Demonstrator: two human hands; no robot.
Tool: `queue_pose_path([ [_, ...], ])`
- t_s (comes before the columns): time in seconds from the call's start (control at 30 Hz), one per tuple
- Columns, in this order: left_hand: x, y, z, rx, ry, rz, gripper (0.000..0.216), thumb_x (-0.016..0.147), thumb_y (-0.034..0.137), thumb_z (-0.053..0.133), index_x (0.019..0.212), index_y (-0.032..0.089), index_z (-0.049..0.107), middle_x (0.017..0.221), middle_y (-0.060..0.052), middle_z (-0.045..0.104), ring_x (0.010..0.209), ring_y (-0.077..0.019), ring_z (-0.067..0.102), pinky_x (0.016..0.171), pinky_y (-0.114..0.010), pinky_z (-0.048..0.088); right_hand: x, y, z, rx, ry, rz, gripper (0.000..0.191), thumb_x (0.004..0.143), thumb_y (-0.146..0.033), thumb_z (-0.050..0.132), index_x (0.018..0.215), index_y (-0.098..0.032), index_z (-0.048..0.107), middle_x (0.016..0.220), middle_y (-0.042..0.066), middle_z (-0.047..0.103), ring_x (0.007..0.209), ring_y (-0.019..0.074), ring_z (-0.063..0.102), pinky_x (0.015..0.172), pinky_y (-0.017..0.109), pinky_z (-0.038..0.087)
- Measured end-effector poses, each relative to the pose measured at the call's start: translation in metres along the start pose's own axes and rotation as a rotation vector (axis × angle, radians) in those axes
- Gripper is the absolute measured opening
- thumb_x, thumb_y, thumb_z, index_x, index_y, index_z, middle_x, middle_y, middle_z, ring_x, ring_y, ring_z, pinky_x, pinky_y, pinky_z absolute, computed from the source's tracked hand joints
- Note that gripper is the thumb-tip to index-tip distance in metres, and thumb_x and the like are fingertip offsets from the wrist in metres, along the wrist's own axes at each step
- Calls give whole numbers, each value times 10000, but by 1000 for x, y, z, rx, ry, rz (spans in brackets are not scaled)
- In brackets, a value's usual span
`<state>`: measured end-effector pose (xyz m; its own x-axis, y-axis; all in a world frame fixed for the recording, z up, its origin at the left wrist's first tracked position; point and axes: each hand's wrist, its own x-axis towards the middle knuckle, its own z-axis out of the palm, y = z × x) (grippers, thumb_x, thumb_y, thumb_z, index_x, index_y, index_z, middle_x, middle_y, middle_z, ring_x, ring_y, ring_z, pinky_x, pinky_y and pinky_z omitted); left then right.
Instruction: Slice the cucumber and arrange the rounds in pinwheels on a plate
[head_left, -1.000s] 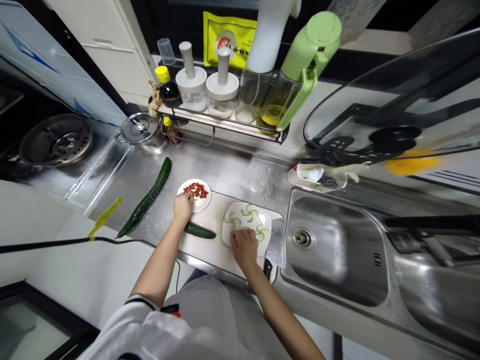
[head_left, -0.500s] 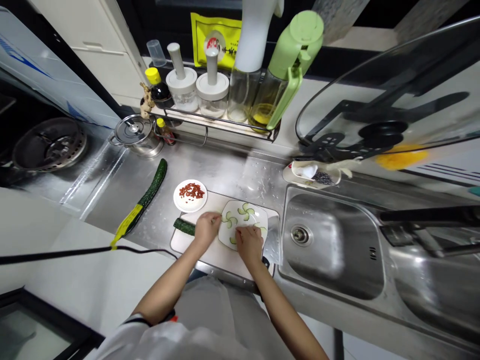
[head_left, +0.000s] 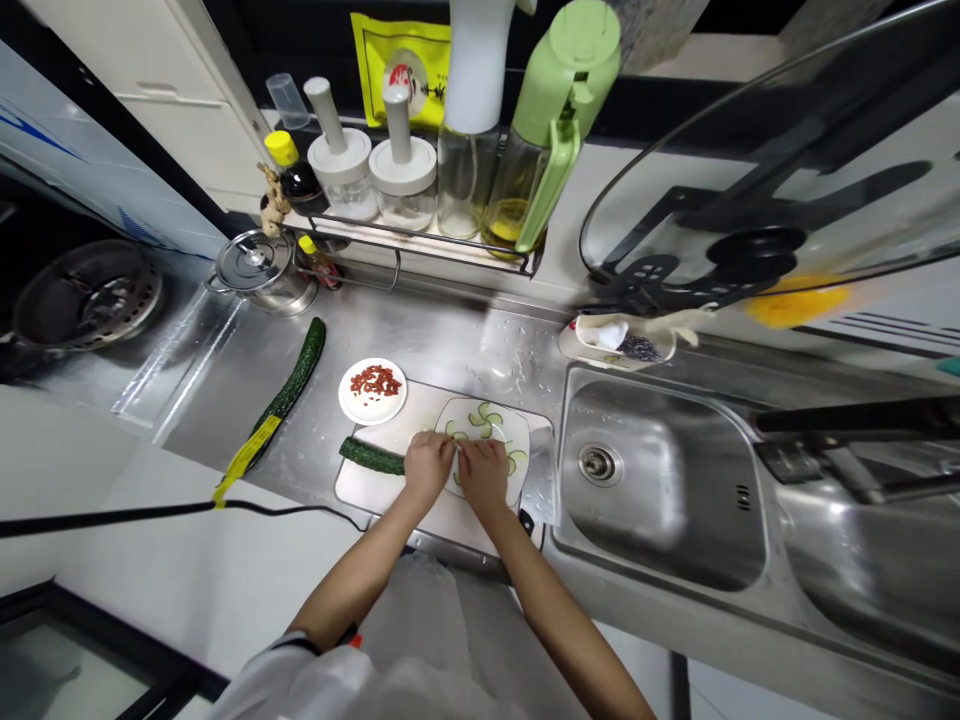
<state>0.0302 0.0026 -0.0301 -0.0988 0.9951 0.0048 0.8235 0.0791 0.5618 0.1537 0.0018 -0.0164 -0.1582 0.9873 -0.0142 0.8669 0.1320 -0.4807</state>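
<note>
My left hand (head_left: 429,468) and my right hand (head_left: 484,475) meet fingertip to fingertip above the left part of a white squarish plate (head_left: 517,428). Both are closed in a pinch around small pale-green cucumber slices (head_left: 456,444), mostly covered by the fingers. On the plate, curved cucumber slices (head_left: 486,418) form pinwheel shapes; the hands hide some of them. Under the plate lies a cutting board (head_left: 450,518). A cut piece of cucumber (head_left: 371,456) rests on its left side, its right end behind my left hand.
A small white plate of red bits (head_left: 375,385) touches the board's upper left. A knife (head_left: 540,490) lies at the board's right edge, beside the sink (head_left: 660,470). Left are a whole cucumber (head_left: 296,375) with yellow tape and a lidded pot (head_left: 262,275). Jars (head_left: 405,180) line the rack behind.
My right hand has moved left and up from the plate's lower middle to my left hand. My left hand has shifted right, over the plate's edge. The view has shifted slightly.
</note>
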Motion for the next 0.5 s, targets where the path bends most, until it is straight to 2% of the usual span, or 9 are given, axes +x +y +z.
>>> queue_pose_path([
  [0.23,-1,2,0,19,-9,-34,183,851,234,484,855,181,659,818,-74,631,845,-197,533,818,-333,418,3,1,7,19,-10,-23,281,869,-231,452,1055,-249,662,906,45,631,963,213,400,772,315,272],
  [0.5,-1,-1,0,22,-24,7,180,849,222,488,867,201,665,809,-80,630,841,-219,534,809,-350,429,5,-2,6,55,-40,11,299,883,-229,430,1081,-230,653,945,49,633,970,218,391,771,322,268],
])
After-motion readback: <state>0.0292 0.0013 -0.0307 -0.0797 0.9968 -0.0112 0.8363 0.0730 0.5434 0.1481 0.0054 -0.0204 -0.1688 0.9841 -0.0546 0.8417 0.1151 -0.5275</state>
